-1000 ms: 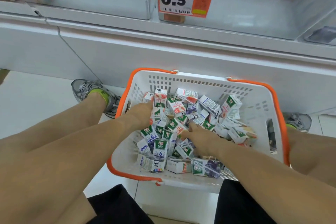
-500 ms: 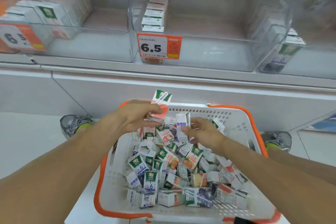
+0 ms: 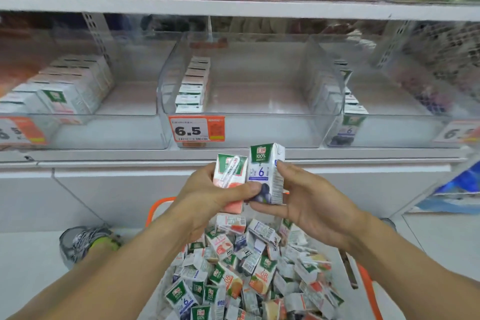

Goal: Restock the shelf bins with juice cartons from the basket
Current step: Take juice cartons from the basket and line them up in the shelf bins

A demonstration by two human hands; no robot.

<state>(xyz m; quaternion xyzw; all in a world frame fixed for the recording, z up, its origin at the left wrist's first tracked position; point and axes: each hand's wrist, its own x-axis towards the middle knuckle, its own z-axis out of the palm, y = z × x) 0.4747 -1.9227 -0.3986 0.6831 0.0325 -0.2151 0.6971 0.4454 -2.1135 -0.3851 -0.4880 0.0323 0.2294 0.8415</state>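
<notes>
My left hand [image 3: 207,197] grips a pink juice carton [image 3: 228,176] with a straw taped on it. Right beside it, my right hand [image 3: 306,202] holds a blueberry juice carton [image 3: 265,169] upright; the two cartons touch. Both are raised above the white basket with an orange rim [image 3: 158,205], which is heaped with several mixed juice cartons [image 3: 246,267]. Straight ahead is a clear middle shelf bin [image 3: 249,127] with one row of cartons [image 3: 192,86] along its left wall. The left bin [image 3: 109,127] holds more cartons; the right bin [image 3: 389,130] has blueberry cartons [image 3: 348,122] at its left.
An orange price tag reading 6.5 [image 3: 196,128] hangs on the middle bin's front. A higher shelf [image 3: 233,5] carries larger packs. My left shoe [image 3: 85,241] rests on the pale floor beside the basket. A blue package [image 3: 454,195] lies low at right.
Both hands lifted out of the basket, each with a carton, and came together in front of the middle bin. The view tilted up toward the shelf.
</notes>
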